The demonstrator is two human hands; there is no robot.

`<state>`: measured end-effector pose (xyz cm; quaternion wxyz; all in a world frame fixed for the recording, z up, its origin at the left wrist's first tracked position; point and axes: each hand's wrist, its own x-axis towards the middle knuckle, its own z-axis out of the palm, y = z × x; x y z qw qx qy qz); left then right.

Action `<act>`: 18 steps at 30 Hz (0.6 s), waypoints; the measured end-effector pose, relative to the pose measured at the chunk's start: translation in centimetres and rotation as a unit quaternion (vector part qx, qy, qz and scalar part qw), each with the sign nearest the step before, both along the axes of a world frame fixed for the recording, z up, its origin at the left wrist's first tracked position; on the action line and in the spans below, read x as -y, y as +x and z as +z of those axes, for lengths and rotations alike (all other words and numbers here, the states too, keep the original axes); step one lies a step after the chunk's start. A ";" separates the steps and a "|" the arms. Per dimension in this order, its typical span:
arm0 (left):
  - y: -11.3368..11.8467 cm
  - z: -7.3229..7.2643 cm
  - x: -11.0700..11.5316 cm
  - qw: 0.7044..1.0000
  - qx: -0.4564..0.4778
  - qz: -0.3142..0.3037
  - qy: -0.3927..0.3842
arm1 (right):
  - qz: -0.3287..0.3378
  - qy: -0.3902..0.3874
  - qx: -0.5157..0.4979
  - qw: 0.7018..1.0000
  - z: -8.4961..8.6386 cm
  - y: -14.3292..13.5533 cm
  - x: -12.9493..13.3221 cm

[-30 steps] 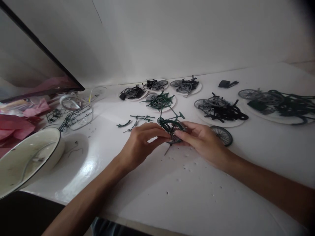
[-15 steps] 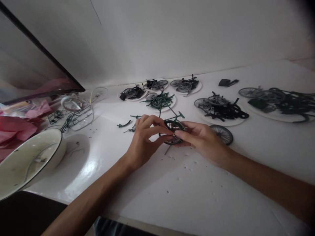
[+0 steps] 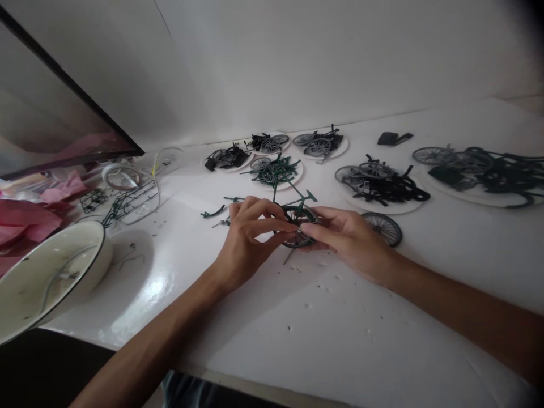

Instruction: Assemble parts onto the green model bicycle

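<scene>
Presently, both hands meet at a small green model bicycle (image 3: 290, 203), which is held over the middle of the surface (image 3: 263, 340) with its saddle toward the right. The right hand (image 3: 352, 238) grasps the bicycle's wheel (image 3: 293, 242) from the right, thumb in front near the hub and fingers behind. The left hand (image 3: 253, 232) pinches with thumb and forefinger at the hub from the other side; whether a tiny part sits between those fingertips is too small to tell.

Compared with a second ago, the left hand's knuckles are arched higher, and the hand now hides some of the thin loose green parts that showed beyond it. Its fingertips have come in closer to the right thumb. The right hand's hold looks much the same, and the bicycle has barely shifted.

A curved green piece (image 3: 213, 212) lies beyond the left hand, as before. The loose wheel (image 3: 385, 229) rests in its earlier spot just beside the right hand, and the white plate (image 3: 299, 175) of green parts remains behind the bicycle.
</scene>
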<state>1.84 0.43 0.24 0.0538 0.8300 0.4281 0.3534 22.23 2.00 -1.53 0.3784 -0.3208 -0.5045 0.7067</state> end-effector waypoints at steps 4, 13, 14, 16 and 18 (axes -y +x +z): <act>-0.2 0.1 0.0 1.000 -0.016 -0.011 0.005 | 0.000 0.003 0.005 1.000 -0.1 0.1 0.0; -0.5 0.4 -0.1 0.999 -0.039 -0.026 0.012 | -0.009 -0.022 0.000 1.000 -0.3 0.1 0.0; -0.6 0.4 -0.2 0.999 -0.038 -0.028 0.015 | -0.010 -0.024 -0.002 1.000 -0.4 0.1 0.0; -0.7 0.4 -0.3 0.998 -0.037 -0.035 0.023 | -0.015 -0.029 -0.005 0.999 -0.5 0.2 -0.1; -0.7 0.4 -0.3 0.998 -0.040 -0.039 0.032 | -0.015 -0.033 -0.005 0.999 -0.5 0.2 -0.1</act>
